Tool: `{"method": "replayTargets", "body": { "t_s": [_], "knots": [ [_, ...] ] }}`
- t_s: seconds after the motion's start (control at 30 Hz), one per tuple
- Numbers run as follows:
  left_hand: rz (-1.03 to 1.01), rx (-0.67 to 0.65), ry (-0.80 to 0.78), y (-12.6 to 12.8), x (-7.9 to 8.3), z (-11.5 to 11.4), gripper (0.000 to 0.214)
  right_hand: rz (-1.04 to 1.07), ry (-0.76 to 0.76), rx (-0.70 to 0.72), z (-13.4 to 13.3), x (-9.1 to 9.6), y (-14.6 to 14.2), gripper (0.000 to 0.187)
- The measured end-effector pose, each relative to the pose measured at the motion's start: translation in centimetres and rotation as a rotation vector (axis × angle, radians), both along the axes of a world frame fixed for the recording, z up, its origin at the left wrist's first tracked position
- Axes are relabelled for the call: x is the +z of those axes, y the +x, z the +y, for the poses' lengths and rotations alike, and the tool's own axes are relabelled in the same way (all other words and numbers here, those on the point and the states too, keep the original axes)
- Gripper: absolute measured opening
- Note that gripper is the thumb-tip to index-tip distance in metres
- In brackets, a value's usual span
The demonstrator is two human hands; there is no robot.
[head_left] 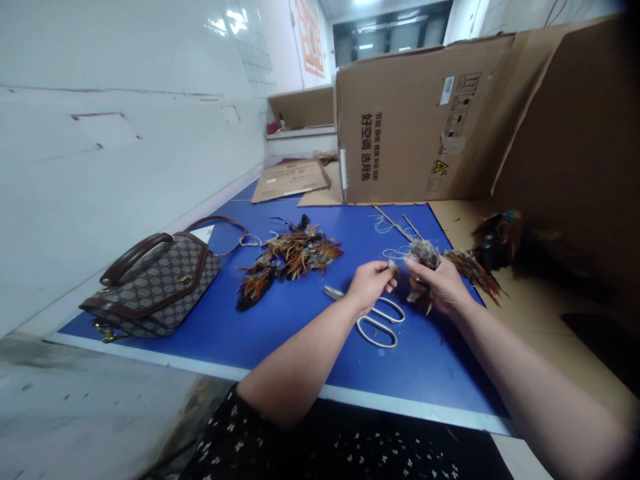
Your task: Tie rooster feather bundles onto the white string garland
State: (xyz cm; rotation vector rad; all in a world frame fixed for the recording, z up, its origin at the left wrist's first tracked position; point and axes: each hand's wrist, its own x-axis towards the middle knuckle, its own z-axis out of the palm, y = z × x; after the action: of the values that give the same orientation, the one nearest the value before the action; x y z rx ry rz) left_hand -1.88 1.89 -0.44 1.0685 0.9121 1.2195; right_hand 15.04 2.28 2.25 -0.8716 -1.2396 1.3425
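My right hand (446,285) is closed around a bunch of feathers (425,251), its fluffy grey end sticking up above the fingers. Brown feathers (475,272) reach out to the right behind that hand. Just left of it, my left hand (369,287) is pinched on a small pale, fluffy tuft (393,268), whose exact kind is hard to make out. Large metal scissors (384,331) lie on the blue table beneath my left hand, blades partly hidden by the wrist. Thin pale string (395,253) lies in loops just beyond my hands.
A pile of brown and black feathers (303,250) lies left on the blue table (295,333). A patterned handbag (165,287) stands at the far left. Two thin sticks (395,223) lie ahead, before a large cardboard box (410,133). More dark feathers (497,240) rest on cardboard at right.
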Motion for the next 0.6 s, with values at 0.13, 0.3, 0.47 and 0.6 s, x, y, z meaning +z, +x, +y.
{"method": "replayTargets", "body": {
  "t_s": [0.13, 0.3, 0.47, 0.6],
  "knots": [
    [0.003, -0.021, 0.004, -0.14, 0.15, -0.1, 0.033, -0.022, -0.02, -0.013, -0.06, -0.37, 0.07, 0.045],
    [0.076, -0.079, 0.006, -0.36, 0.22, -0.28, 0.023, -0.181, -0.035, -0.09, 0.15, -0.61, 0.43, 0.044],
    [0.158, -0.143, -0.035, -0.26, 0.21, -0.57, 0.005, -0.29, 0.012, -0.015, -0.06, -0.45, 0.23, 0.048],
    [0.029, -0.206, -0.066, -0.35, 0.39, -0.63, 0.014, -0.269, 0.012, -0.045, 0.08, -0.64, 0.11, 0.047]
  ]
}}
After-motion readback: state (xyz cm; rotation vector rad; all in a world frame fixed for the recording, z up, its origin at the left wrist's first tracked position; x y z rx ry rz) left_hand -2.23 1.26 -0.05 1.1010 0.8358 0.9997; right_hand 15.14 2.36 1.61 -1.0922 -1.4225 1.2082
